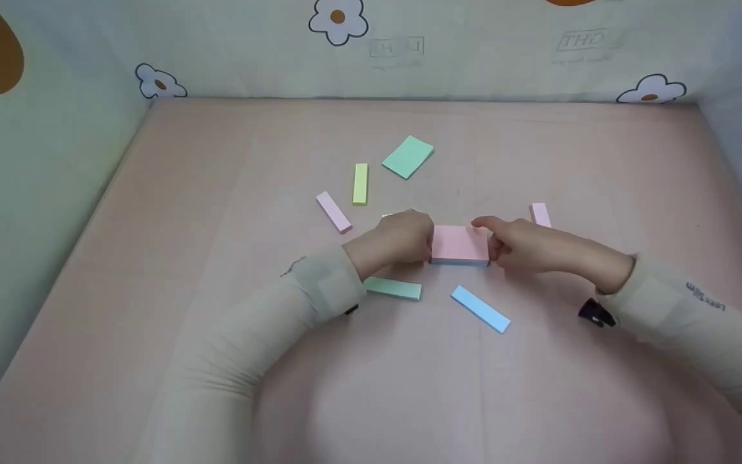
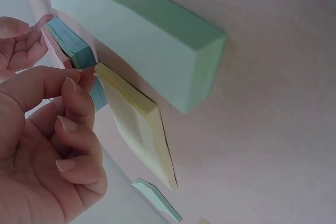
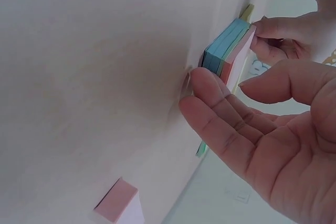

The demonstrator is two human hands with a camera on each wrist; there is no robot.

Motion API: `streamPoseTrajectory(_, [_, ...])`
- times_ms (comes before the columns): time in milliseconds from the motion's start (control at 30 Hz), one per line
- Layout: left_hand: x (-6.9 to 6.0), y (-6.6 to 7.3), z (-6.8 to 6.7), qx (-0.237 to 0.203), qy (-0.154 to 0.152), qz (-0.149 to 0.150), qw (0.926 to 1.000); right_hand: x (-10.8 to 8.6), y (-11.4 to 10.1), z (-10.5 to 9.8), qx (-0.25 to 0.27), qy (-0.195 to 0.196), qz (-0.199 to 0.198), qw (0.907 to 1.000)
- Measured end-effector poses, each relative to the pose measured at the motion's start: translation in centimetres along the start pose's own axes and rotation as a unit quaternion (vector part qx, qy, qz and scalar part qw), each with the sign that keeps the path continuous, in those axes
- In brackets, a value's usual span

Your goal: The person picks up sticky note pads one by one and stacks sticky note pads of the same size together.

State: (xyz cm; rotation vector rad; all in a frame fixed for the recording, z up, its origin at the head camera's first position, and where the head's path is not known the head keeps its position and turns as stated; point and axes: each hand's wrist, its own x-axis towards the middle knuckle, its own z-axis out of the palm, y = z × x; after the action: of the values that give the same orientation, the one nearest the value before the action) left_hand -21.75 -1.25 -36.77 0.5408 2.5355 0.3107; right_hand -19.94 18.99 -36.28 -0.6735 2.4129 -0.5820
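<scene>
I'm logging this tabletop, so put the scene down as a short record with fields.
stack: pink on top, blue lower down, between the hands
left hand: fingers curled, at the stack's left end
right hand: fingers at its right end
near side: green strip, blue strip
far side: green pad, yellow strip, left pink strip
partly hidden: right pink strip, beyond the right hand

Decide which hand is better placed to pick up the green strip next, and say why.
Probably the left hand: the green strip lies closer to it, while the right hand is across the pink-topped stack.
</scene>
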Motion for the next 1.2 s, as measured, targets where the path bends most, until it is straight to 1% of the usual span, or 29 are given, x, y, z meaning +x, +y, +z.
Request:
streamPoseTrajectory(267, [0.19,-0.15,0.11,-0.005,-0.001,0.002,1.0000,0.03,-0.02,0.05,0.007,0.003,0.009,0.9999])
streamPoseTrajectory(433, [0.15,-0.17,0.17,0.002,0.002,0.007,1.0000,-0.09,0.07,0.00,0.006,0.005,-0.003,1.0000])
streamPoseTrajectory(567, [-0.05,-0.18,0.14,0.005,-0.004,0.009,0.9999,-0.27,0.26,-0.03,0.001,0.005,-0.011,0.9999])
streamPoseTrajectory(667, [-0.19,-0.18,0.16,-0.002,-0.011,0.007,0.9999,-0.44,0.36,-0.05,0.006,0.002,-0.005,1.0000])
streamPoseTrajectory(800, [-0.24,-0.19,0.18,-0.010,-0.011,0.006,0.9999,-0.61,0.50,-0.07,0.018,-0.002,0.006,0.9998])
streamPoseTrajectory(1033, [-0.14,-0.17,0.25,-0.015,-0.006,0.010,0.9998,-0.74,0.63,0.02,0.031,-0.007,0.010,0.9995])
streamPoseTrajectory(1200, [-0.14,-0.07,0.26,-0.013,-0.006,0.005,0.9999,-0.80,0.62,0.02,0.033,-0.005,0.007,0.9994])
